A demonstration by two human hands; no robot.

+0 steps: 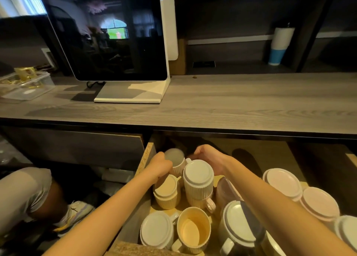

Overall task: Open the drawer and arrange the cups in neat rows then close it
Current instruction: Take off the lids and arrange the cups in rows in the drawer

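I see the drawer (148, 155) open. Left hand (161, 165) grips an upturned ribbed cup (176, 162). Right hand (209, 157) fingers: can't tell.

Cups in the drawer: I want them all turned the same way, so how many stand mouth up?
2: a yellow cup near the drawer front, and a grey cup at the back between the left hand and right hand. The arms may hide others.
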